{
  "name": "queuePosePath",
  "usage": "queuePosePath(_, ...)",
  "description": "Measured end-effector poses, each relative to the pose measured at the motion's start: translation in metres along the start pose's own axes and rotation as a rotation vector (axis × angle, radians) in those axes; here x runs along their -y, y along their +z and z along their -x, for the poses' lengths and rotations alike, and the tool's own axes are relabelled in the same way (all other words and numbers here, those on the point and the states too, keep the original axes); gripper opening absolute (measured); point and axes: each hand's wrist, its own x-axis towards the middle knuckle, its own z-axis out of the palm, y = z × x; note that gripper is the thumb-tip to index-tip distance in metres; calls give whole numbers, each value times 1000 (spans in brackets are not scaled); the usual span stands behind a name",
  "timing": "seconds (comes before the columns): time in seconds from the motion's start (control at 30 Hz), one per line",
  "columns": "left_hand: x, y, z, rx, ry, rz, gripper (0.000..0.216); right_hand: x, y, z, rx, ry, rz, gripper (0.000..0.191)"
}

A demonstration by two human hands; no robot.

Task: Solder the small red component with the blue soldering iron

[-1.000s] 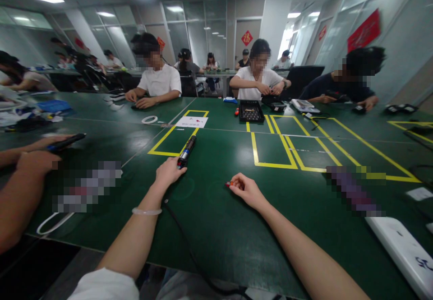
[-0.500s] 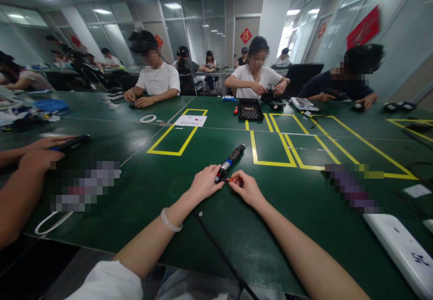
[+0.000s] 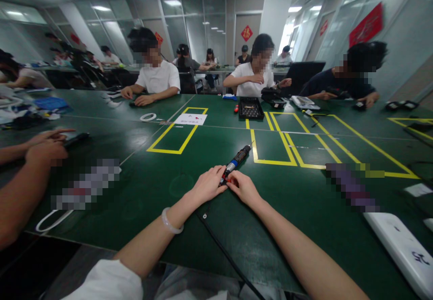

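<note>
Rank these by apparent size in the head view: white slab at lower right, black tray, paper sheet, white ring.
1. white slab, though it lies nearest the camera, which inflates it.
2. black tray and paper sheet: too alike to rank.
3. white ring, smallest.

Worktop [image 3: 297, 200] dark green, marked with yellow tape outlines [image 3: 168, 151] in rectangles. Screwdriver [image 3: 237, 160] black with a blue band and a silver section. Bit [image 3: 228, 180] at its near end red. Cable [image 3: 223, 252] black. Bracelet [image 3: 171, 225] milky white. Sleeve [image 3: 108, 282] white. Paper sheet [image 3: 190, 119] white with a small red mark. Tray [image 3: 251, 109] black. Power strip [image 3: 399, 246] white with dark scribble. Wall banner [image 3: 366, 25] red.
</note>
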Motion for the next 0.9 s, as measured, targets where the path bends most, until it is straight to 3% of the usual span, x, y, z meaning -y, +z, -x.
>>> queuePosePath(0.37, -6, 9, -3, -94, -38, -45, 55, 9, -7, 3, -8, -73, -14, 13)
queuePosePath(0.57, -4, 6, -6, -68, -85, -33, 44, 3, -7, 5, -23, -47, -18, 14)
queuePosePath(0.9, 38, -14, 5, 40, -203, 18, 49, 3, -14, 9, -11, -41, -14, 13)
